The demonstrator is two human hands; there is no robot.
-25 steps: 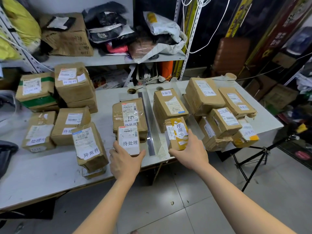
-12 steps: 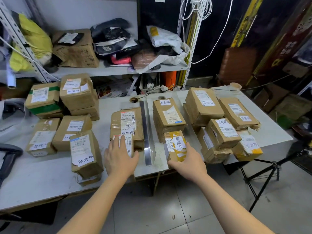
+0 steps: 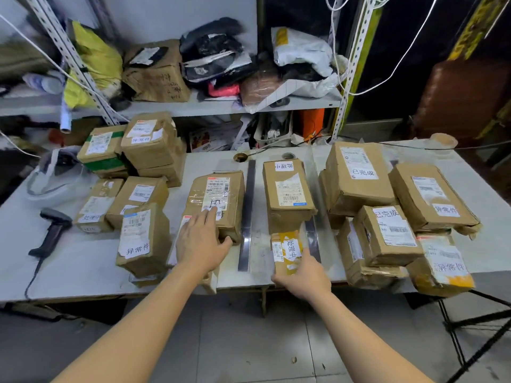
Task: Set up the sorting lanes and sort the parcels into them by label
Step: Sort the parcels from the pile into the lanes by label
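Observation:
Two metal strips, one [image 3: 247, 214] left of centre and one [image 3: 312, 239] right of it, lie lengthwise on the white table [image 3: 83, 266] as lane dividers. My left hand [image 3: 201, 241] lies palm-down on a small white-labelled parcel [image 3: 177, 244], thumb round its right edge, fingertips reaching the larger taped parcel [image 3: 221, 189] behind it. My right hand [image 3: 301, 275] grips the near end of a small yellow-taped parcel [image 3: 286, 248] labelled 处理中, which lies between the strips in front of a brown parcel [image 3: 287, 189] with the same label.
Several parcels are piled at the left [image 3: 143, 239] and at the right [image 3: 387, 233] of the table; one [image 3: 442, 272] overhangs the front edge. A barcode scanner [image 3: 52, 230] lies at the far left. Cluttered shelves [image 3: 193, 106] stand behind. A tripod [image 3: 470, 322] stands at the right.
Both hands have slid forward over the table with their small parcels. My left hand now covers the parcel's label, which showed before.

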